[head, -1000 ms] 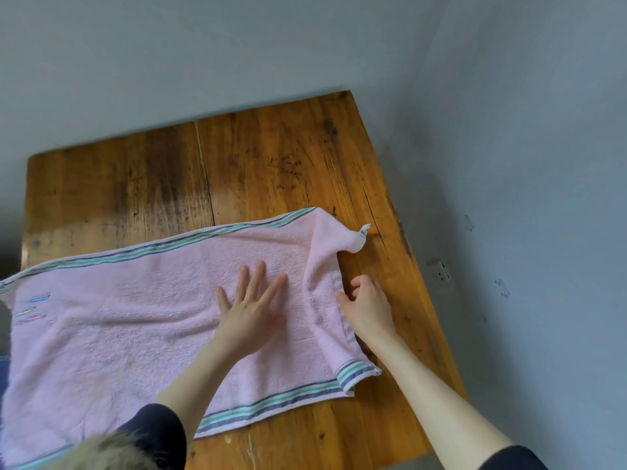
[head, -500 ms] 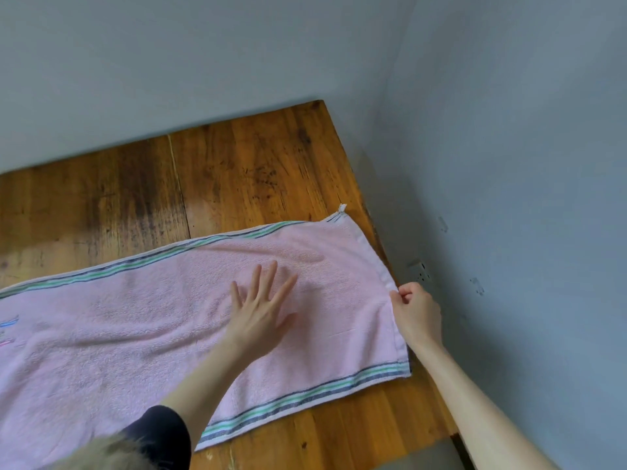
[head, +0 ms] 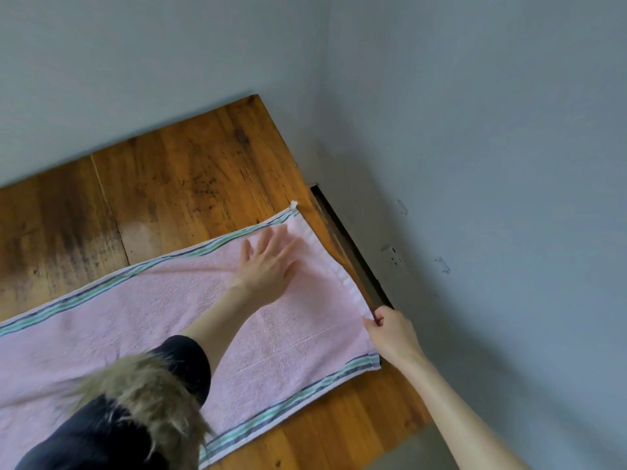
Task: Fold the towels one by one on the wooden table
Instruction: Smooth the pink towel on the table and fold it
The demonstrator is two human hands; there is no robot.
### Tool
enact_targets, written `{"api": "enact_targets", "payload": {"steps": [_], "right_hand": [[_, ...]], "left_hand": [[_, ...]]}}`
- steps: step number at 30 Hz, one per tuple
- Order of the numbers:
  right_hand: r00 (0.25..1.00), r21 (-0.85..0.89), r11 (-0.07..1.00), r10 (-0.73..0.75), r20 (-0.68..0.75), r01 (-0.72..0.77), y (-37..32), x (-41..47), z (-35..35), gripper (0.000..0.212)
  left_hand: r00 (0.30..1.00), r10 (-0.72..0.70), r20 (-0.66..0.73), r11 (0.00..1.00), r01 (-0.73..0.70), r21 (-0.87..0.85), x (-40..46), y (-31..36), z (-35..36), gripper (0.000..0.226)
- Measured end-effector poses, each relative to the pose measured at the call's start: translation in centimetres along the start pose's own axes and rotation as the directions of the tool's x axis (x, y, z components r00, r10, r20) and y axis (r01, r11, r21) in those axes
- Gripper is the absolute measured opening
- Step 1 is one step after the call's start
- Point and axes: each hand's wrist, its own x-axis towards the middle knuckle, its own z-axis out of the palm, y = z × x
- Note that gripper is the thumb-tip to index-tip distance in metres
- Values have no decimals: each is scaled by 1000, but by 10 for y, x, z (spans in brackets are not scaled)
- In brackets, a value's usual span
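Towel: 1 pink towel [head: 135, 320] with green and dark stripes along its long edges lies flat on the wooden table [head: 190, 178]. Its short end reaches the table's right edge. Its other end runs out of view on the left.
Left hand: the left hand [head: 268, 266] lies flat on the towel near the far right corner, fingers spread wide.
Right hand: the right hand [head: 390, 334] pinches the towel's short edge, close to the near right corner.
Sleeve: a dark sleeve [head: 190, 361] covers the upper left arm. Pale fluffy trim [head: 142, 395] sits just below it.
Wall: a grey wall [head: 492, 164] stands beside the table, with a socket [head: 392, 256] low down.
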Motion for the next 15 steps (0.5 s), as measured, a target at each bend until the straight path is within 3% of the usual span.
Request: {"api": "enact_targets", "payload": {"steps": [2, 8, 12, 15], "right_hand": [[1000, 62, 998, 12, -25, -10, 5, 7, -7, 12], [986, 176, 984, 54, -161, -25, 26, 31, -39, 13], [980, 184, 983, 14, -197, 22, 33, 36, -54, 14], [971, 190, 975, -71, -229, 116, 35, 28, -57, 13]], "left_hand": [[999, -4, 35, 999, 2, 45, 9, 2, 0, 50], [997, 63, 37, 996, -65, 65, 46, 23, -10, 49], [988, -9, -155, 996, 22, 83, 69, 45, -26, 38], [977, 68, -201, 991, -42, 130, 88, 51, -36, 61]]}}
